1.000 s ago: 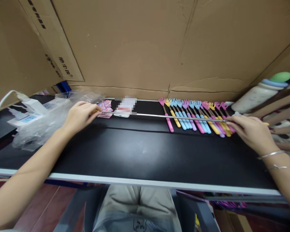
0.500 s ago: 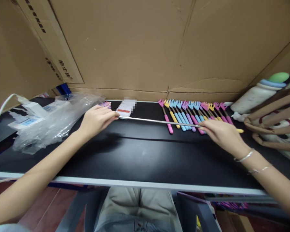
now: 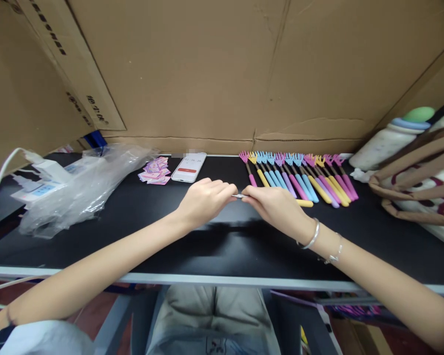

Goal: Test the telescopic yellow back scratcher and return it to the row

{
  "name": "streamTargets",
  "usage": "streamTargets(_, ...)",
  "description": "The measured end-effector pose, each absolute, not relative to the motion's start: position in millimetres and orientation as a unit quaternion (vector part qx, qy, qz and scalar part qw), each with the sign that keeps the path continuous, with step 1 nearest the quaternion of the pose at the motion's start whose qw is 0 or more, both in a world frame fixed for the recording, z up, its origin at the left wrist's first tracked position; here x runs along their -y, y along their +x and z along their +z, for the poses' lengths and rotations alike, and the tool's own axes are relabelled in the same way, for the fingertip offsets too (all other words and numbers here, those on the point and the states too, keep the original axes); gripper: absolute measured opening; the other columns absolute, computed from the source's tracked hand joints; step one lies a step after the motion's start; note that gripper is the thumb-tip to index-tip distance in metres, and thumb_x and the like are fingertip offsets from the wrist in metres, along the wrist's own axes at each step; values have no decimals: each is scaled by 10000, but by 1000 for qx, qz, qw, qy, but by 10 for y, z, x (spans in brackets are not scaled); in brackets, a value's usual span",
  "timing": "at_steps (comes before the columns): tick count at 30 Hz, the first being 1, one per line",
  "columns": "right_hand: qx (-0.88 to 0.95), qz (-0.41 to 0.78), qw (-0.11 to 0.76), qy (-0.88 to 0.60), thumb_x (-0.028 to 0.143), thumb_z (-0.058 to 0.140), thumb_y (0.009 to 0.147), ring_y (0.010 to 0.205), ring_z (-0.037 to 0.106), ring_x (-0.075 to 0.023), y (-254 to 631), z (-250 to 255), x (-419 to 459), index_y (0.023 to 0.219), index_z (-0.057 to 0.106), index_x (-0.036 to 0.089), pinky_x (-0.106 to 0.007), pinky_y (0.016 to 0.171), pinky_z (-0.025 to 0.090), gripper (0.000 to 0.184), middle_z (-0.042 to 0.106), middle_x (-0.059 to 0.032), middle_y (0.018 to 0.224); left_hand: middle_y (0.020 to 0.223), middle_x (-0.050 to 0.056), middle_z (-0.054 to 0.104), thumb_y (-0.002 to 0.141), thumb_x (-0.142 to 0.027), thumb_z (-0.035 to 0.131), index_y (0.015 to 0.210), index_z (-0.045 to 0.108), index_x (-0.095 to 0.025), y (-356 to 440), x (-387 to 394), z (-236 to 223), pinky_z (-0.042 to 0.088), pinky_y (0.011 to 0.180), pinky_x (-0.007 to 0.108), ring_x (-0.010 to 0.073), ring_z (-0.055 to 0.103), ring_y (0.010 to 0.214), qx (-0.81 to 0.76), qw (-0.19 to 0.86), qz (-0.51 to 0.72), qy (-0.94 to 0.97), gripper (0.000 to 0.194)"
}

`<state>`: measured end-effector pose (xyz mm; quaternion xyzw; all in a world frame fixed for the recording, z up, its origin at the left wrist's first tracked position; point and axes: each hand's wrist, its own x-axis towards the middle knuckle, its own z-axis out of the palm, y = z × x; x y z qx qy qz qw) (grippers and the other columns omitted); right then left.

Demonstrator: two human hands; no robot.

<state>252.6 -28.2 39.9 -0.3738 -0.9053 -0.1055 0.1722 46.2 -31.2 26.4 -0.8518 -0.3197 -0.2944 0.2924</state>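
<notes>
Left hand [image 3: 207,201] and right hand [image 3: 277,203] at frame centre, both pinching metal rod [image 3: 239,196], short stretch visible between them. Right of frame: lidded bottle [image 3: 388,145], contents hidden; fabric bag [image 3: 422,195], contents unclear. Left: crumpled clear plastic [image 3: 85,195].

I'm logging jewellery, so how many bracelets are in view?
2: a silver bangle just behind the right hand, and a thinner silver bracelet farther back on that arm.
</notes>
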Motion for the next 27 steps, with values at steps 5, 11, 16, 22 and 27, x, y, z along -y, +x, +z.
streamTargets(5,904,-154,166,-363,387,326,984,581,583,-142,2525,435,302,841,589,183,-252,515,232,362,638,-22,650,591,-24,573,980,-293,376,753,552,-182,484,318,262,298,545,270,114,532,556,319,306,-300,-845,308)
streamTargets(11,898,-207,165,-352,402,309,981,530,546,-128,2554,395,227,829,596,172,-252,494,190,398,633,-25,629,591,-34,582,963,-293,423,793,550,-185,420,236,284,274,513,265,113,554,541,298,344,-248,-855,238)
streamTargets(16,894,-261,144,-335,378,289,988,465,495,-113,2573,357,202,816,592,168,-251,471,142,408,626,-18,620,538,-39,556,973,-320,396,720,531,-182,347,194,316,242,469,256,102,548,490,270,366,-227,-861,318)
streamTargets(22,871,-321,145,-343,393,282,986,488,492,-123,2952,428,84,737,599,173,-257,504,190,459,577,-20,540,624,-31,647,958,-354,420,766,596,-215,-106,141,425,303,511,237,114,593,555,301,381,-203,-850,295)
streamTargets(27,827,-361,57,-428,421,290,971,544,505,-161,3769,490,-141,723,588,174,-271,520,189,459,599,-63,594,770,8,701,971,-373,354,819,635,-223,-963,81,461,330,570,250,147,614,666,429,393,-100,-807,353)
